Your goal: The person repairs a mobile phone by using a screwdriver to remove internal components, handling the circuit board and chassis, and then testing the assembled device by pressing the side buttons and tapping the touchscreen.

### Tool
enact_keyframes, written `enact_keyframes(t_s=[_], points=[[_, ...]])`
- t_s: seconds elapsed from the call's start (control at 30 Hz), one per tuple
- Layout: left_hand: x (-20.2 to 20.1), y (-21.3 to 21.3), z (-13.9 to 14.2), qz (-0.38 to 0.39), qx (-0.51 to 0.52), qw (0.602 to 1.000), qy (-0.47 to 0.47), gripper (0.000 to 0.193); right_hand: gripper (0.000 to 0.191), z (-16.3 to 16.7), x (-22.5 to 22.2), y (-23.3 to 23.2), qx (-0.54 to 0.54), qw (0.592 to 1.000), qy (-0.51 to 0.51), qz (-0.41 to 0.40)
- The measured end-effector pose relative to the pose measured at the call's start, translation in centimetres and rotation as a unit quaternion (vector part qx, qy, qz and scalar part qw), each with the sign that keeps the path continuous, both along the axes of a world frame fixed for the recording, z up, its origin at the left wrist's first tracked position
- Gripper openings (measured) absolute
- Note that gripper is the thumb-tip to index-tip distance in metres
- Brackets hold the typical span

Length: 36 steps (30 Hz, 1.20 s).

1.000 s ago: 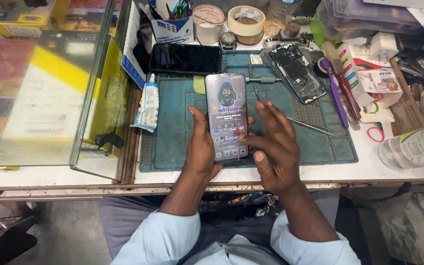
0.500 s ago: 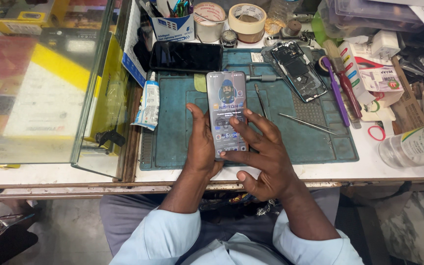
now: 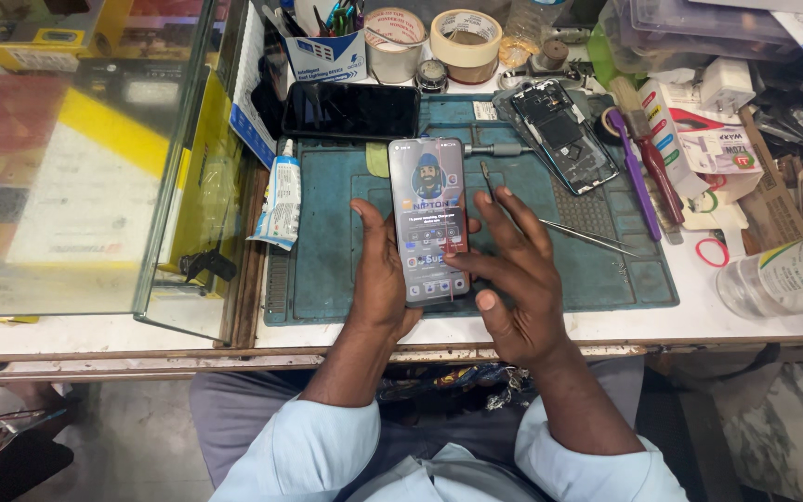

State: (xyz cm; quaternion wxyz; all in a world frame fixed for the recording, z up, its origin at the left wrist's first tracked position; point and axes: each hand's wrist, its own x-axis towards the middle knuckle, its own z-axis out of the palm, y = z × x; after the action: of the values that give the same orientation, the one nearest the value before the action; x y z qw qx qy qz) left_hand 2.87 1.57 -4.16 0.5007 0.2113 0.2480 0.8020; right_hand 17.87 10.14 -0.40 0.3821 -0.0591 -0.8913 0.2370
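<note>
Hands, two, on one lit phone (image 3: pixel 428 219); two tape rolls (image 3: pixel 465 37)

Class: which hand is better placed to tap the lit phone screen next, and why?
Probably the right hand: its fingers are spread free over the smartphone, thumb at the screen. The left hand is wrapped around the phone's edge, supporting it.

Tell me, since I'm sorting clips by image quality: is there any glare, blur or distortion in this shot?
Head view: glass case at left carries washed-out reflections; lit phone in the left hand is sharp and legible; right hand shows no motion blur; bench edge bows slightly, suggesting wide-angle distortion.
</note>
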Motion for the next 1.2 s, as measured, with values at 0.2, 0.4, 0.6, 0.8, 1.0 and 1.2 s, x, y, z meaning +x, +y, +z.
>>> enact_keyframes(t_s=[0.2, 0.4, 0.6, 0.8, 1.0, 1.2], points=[[0.0, -0.2, 0.3, 0.010, -0.036, 0.999, 0.002, 0.102, 0.054, 0.0, -0.2, -0.2, 0.006, 1.000, -0.007, -0.010], [0.1, -0.3, 0.7, 0.014, -0.031, 0.999, -0.015, 0.098, 0.054, 0.0, -0.8, -0.1, 0.019, 0.999, -0.022, -0.018], [0.1, -0.3, 0.5, 0.019, -0.040, 0.999, -0.017, 0.098, 0.055, -0.3, -1.0, -0.1, 0.027, 0.999, -0.032, -0.028], [0.2, -0.2, 0.2, 0.016, -0.042, 0.999, 0.012, 0.100, 0.058, -0.2, -0.6, 0.1, -0.001, 1.000, -0.002, -0.028], [0.0, 0.0, -0.2, 0.007, -0.023, 1.000, -0.012, 0.099, 0.057, -0.3, -0.5, 0.1, 0.006, 1.000, -0.004, -0.022], [-0.1, 0.0, 0.0, 0.020, -0.039, 0.999, -0.029, 0.100, 0.044, -0.4, -0.3, 0.1, 0.045, 0.997, -0.018, 0.055]])
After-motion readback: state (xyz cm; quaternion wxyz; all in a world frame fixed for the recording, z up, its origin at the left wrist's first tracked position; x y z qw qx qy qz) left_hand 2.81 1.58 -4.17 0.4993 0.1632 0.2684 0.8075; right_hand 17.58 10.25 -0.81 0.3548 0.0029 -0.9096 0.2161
